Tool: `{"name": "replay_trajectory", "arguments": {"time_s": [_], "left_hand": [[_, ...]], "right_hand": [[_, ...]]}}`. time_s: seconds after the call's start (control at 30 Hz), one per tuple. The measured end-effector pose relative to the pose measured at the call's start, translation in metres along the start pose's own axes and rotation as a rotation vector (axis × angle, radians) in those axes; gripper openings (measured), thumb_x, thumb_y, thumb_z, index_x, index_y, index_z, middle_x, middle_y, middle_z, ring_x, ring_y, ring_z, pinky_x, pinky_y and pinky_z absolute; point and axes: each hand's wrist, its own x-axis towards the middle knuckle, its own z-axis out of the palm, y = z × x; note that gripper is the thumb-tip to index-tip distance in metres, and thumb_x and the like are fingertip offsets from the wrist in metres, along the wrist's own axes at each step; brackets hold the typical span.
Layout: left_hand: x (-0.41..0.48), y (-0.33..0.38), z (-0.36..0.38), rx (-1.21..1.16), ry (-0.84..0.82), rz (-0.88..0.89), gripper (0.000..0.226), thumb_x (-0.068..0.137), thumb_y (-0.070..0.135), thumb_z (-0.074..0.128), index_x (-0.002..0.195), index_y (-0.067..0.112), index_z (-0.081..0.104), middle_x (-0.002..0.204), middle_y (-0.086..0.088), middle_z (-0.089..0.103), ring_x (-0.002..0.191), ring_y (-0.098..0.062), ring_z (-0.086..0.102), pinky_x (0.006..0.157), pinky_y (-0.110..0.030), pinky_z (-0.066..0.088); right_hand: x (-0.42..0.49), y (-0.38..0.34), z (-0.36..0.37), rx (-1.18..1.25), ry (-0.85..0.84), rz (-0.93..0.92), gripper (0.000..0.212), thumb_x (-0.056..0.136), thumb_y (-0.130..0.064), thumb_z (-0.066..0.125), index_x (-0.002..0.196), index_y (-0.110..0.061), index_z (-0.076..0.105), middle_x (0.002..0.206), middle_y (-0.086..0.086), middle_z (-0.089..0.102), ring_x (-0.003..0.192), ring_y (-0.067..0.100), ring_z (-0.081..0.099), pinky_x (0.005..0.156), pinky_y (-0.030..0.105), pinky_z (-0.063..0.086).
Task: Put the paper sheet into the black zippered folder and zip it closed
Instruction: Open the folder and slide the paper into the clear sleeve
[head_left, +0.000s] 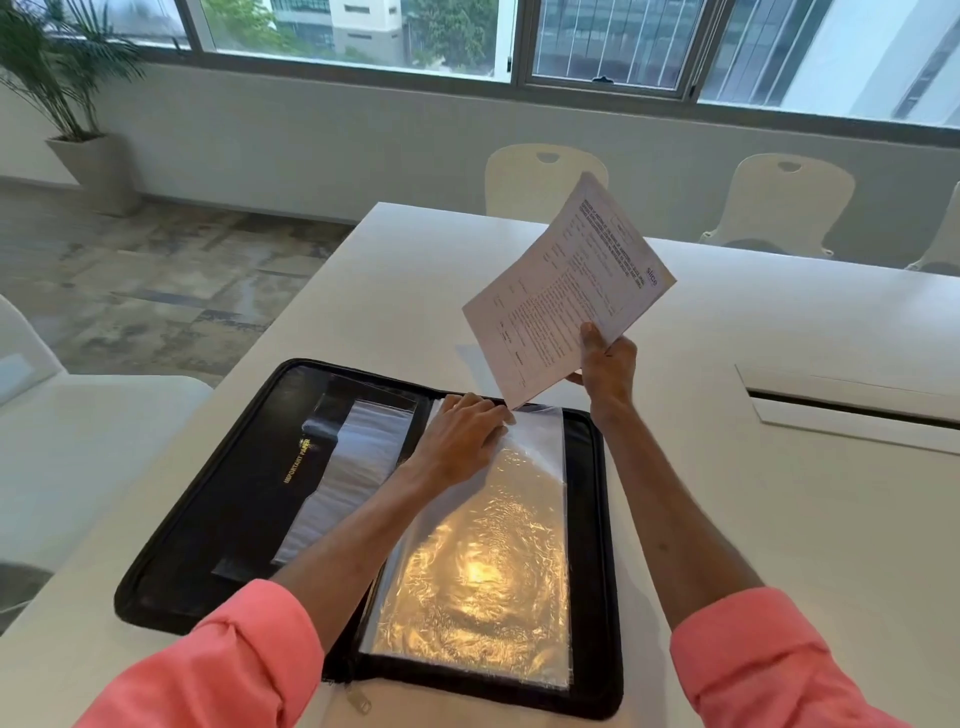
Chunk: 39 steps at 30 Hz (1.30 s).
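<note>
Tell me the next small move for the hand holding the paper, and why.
Probably lower the paper sheet to the top edge of the clear sleeve, where the left hand rests: the right hand holds it raised above the open folder.

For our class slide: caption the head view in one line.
Right hand holds the paper above the open folder; left hand rests on a clear sleeve.
</note>
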Motion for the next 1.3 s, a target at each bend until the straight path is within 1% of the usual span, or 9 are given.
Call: {"name": "replay_trajectory", "arguments": {"time_s": [0.13, 0.23, 0.4, 0.6, 0.73, 0.9, 1.07, 1.2, 1.3], "left_hand": [[0.001, -0.002, 0.0, 0.004, 0.022, 0.008, 0.022, 0.109, 0.026, 0.058, 0.123, 0.025, 0.075, 0.135, 0.003, 0.075, 0.12, -0.024, 0.066, 0.106, -0.041, 0.044], [0.002, -0.006, 0.0, -0.035, 0.056, -0.012, 0.017, 0.107, 0.024, 0.061, 0.117, 0.024, 0.074, 0.13, 0.005, 0.077, 0.112, -0.022, 0.068, 0.103, -0.038, 0.046], [0.006, -0.019, 0.002, -0.087, 0.06, -0.065, 0.015, 0.105, 0.025, 0.068, 0.119, 0.021, 0.073, 0.12, 0.005, 0.079, 0.111, -0.022, 0.069, 0.105, -0.039, 0.047], [0.01, -0.029, 0.0, -0.107, 0.068, -0.092, 0.015, 0.103, 0.025, 0.072, 0.117, 0.021, 0.073, 0.121, 0.006, 0.078, 0.114, -0.02, 0.068, 0.106, -0.04, 0.046], [0.011, -0.04, -0.006, -0.09, 0.074, -0.124, 0.014, 0.103, 0.024, 0.072, 0.116, 0.021, 0.074, 0.122, 0.004, 0.078, 0.116, -0.023, 0.068, 0.105, -0.043, 0.049], [0.009, -0.059, -0.016, -0.038, 0.046, -0.135, 0.013, 0.104, 0.018, 0.069, 0.116, 0.022, 0.075, 0.122, 0.002, 0.078, 0.114, -0.026, 0.067, 0.099, -0.044, 0.049], [0.01, -0.067, -0.02, -0.001, 0.007, -0.125, 0.017, 0.105, 0.013, 0.064, 0.113, 0.023, 0.075, 0.124, 0.003, 0.077, 0.113, -0.024, 0.066, 0.1, -0.044, 0.051], [0.009, -0.074, -0.02, 0.013, -0.005, -0.115, 0.011, 0.104, 0.02, 0.067, 0.111, 0.021, 0.075, 0.118, 0.002, 0.075, 0.111, -0.023, 0.064, 0.101, -0.045, 0.052], [0.01, -0.082, -0.023, 0.029, -0.027, -0.104, 0.012, 0.104, 0.029, 0.066, 0.111, 0.024, 0.075, 0.117, 0.005, 0.071, 0.11, -0.019, 0.061, 0.1, -0.042, 0.052]], "right_hand": [[0.003, 0.006, -0.003, -0.025, -0.049, 0.015, 0.017, 0.112, -0.026, 0.058, 0.122, -0.016, 0.068, 0.106, 0.008, 0.08, 0.099, 0.028, 0.08, 0.07, 0.046, 0.07], [0.005, 0.007, -0.008, -0.051, -0.102, 0.001, 0.015, 0.113, -0.026, 0.058, 0.121, -0.02, 0.068, 0.107, 0.007, 0.081, 0.096, 0.024, 0.081, 0.068, 0.041, 0.069], [0.011, 0.005, -0.022, -0.095, -0.217, -0.027, 0.013, 0.112, -0.024, 0.059, 0.118, -0.022, 0.07, 0.106, 0.005, 0.082, 0.091, 0.019, 0.081, 0.061, 0.035, 0.067], [0.018, 0.006, -0.029, -0.141, -0.307, -0.005, 0.017, 0.112, -0.025, 0.06, 0.121, -0.016, 0.071, 0.104, 0.005, 0.082, 0.088, 0.019, 0.082, 0.061, 0.033, 0.066], [0.026, 0.005, -0.037, -0.171, -0.34, 0.032, 0.021, 0.112, -0.025, 0.061, 0.125, -0.013, 0.072, 0.105, 0.007, 0.082, 0.093, 0.025, 0.082, 0.064, 0.036, 0.068], [0.033, 0.004, -0.046, -0.182, -0.411, 0.056, 0.026, 0.111, -0.027, 0.063, 0.131, -0.011, 0.07, 0.11, 0.011, 0.082, 0.096, 0.025, 0.082, 0.068, 0.04, 0.069], [0.037, 0.008, -0.043, -0.208, -0.448, 0.047, 0.027, 0.111, -0.027, 0.063, 0.131, -0.011, 0.071, 0.107, 0.01, 0.083, 0.095, 0.026, 0.082, 0.066, 0.038, 0.068], [0.043, 0.009, -0.043, -0.252, -0.496, 0.042, 0.027, 0.111, -0.027, 0.064, 0.132, -0.011, 0.072, 0.109, 0.01, 0.083, 0.096, 0.026, 0.083, 0.069, 0.042, 0.069], [0.048, 0.007, -0.045, -0.269, -0.54, 0.039, 0.023, 0.11, -0.026, 0.064, 0.128, -0.014, 0.072, 0.11, 0.01, 0.083, 0.097, 0.025, 0.083, 0.07, 0.042, 0.069]]}}
